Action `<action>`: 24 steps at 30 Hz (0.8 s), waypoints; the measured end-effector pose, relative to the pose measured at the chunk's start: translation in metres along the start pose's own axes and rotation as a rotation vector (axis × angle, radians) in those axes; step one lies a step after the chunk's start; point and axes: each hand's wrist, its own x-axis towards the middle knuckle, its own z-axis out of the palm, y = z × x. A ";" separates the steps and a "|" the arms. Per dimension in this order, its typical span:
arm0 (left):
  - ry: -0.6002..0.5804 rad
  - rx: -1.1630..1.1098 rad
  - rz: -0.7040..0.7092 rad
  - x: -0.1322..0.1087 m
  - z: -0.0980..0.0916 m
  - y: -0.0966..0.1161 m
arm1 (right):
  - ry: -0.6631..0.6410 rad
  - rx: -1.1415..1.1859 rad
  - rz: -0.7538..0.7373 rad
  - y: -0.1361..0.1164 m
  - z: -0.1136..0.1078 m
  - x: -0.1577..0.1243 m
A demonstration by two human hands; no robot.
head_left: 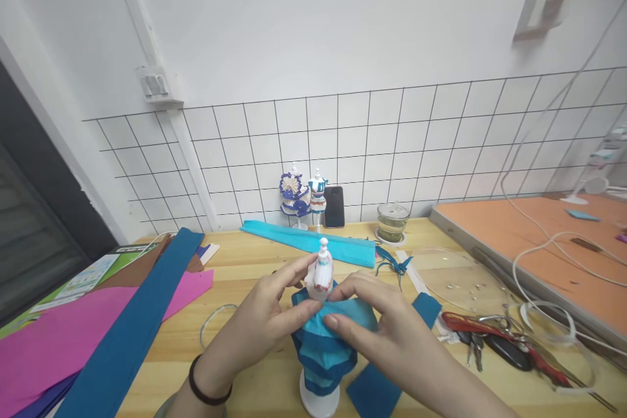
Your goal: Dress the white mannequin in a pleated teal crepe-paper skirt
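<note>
Between the two hands, in the head view, stands a small white dress form (322,275) wearing a tiered blue skirt (326,356), its round base (319,403) low in front of the wrists. The left hand (274,304) wraps its thumb and fingers about the torso, steadying it; the right hand (386,320) appears to pinch the skirt's top tier near the waist. That layer looks like thin crepe paper, so a hard tug by the right thumb could tear or stretch it, and an uneven pull could leave the pleats lopsided. The narrow base could tip if the left grip slackened. A sweep of the right forearm might shift the dark-blue piece (375,392) beneath it.

Beyond the right hand, near the wall, a glass cup (392,214) holds yellowish-green liquid; if knocked, it could wet the light-blue strip (294,240) nearby. Right of that hand, small shiny bits lie on a clear sheet or shallow tray (441,268); which, I cannot tell.
</note>
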 end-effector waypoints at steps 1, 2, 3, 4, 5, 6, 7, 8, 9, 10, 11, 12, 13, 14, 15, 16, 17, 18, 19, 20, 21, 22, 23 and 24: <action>0.014 0.043 0.022 0.000 -0.001 0.000 | 0.011 -0.004 -0.016 0.000 0.002 0.000; 0.026 0.087 0.048 0.000 -0.001 0.000 | 0.026 -0.012 -0.032 0.001 0.004 0.000; 0.036 0.129 0.078 0.000 -0.002 0.000 | 0.040 -0.019 -0.045 0.002 0.005 0.000; 0.041 0.167 0.101 0.000 -0.003 0.000 | 0.051 -0.025 -0.051 0.002 0.006 0.000; 0.044 0.203 0.117 0.000 -0.003 0.000 | 0.059 -0.028 -0.055 0.003 0.007 0.001; 0.045 0.233 0.125 0.000 -0.003 0.000 | 0.064 -0.030 -0.054 0.003 0.007 0.001; 0.048 0.255 0.129 -0.001 -0.003 -0.001 | 0.069 -0.032 -0.051 0.004 0.008 0.001; 0.058 0.268 0.134 -0.001 -0.003 -0.001 | 0.074 -0.032 -0.046 0.004 0.008 0.001; 0.068 0.273 0.138 -0.001 -0.002 -0.002 | 0.078 -0.034 -0.042 0.004 0.008 0.001; 0.084 0.273 0.143 -0.001 -0.002 -0.004 | 0.082 -0.035 -0.040 0.005 0.008 0.002; 0.106 0.271 0.147 -0.001 -0.001 -0.005 | 0.086 -0.038 -0.042 0.005 0.008 0.002; 0.127 0.269 0.150 -0.001 0.000 -0.007 | 0.090 -0.042 -0.045 0.005 0.008 0.002; 0.148 0.268 0.155 -0.001 0.001 -0.009 | 0.095 -0.047 -0.049 0.006 0.009 0.002; 0.163 0.263 0.153 -0.001 0.001 -0.010 | 0.097 -0.052 -0.049 0.006 0.009 0.003; 0.174 0.249 0.146 -0.001 0.002 -0.011 | 0.102 -0.056 -0.048 0.007 0.009 0.003; 0.177 0.223 0.133 -0.001 0.003 -0.011 | 0.106 -0.058 -0.045 0.007 0.010 0.003; 0.175 0.188 0.109 0.000 0.004 -0.010 | 0.111 -0.057 -0.042 0.008 0.010 0.003; 0.171 0.151 0.076 0.000 0.004 -0.009 | 0.114 -0.054 -0.041 0.008 0.011 0.002; 0.170 0.117 0.039 -0.001 0.005 -0.008 | 0.116 -0.050 -0.042 0.008 0.012 0.002; 0.170 0.090 0.004 -0.001 0.006 -0.006 | 0.118 -0.048 -0.043 0.009 0.012 0.002; 0.168 0.071 -0.027 -0.002 0.006 -0.003 | 0.124 -0.047 -0.044 0.009 0.013 0.002; 0.163 0.054 -0.057 -0.002 0.007 -0.001 | 0.129 -0.049 -0.042 0.009 0.014 0.001; 0.153 0.040 -0.083 -0.003 0.007 0.000 | 0.133 -0.050 -0.038 0.009 0.014 0.001; 0.135 0.027 -0.104 -0.004 0.007 0.002 | 0.137 -0.049 -0.033 0.009 0.015 0.001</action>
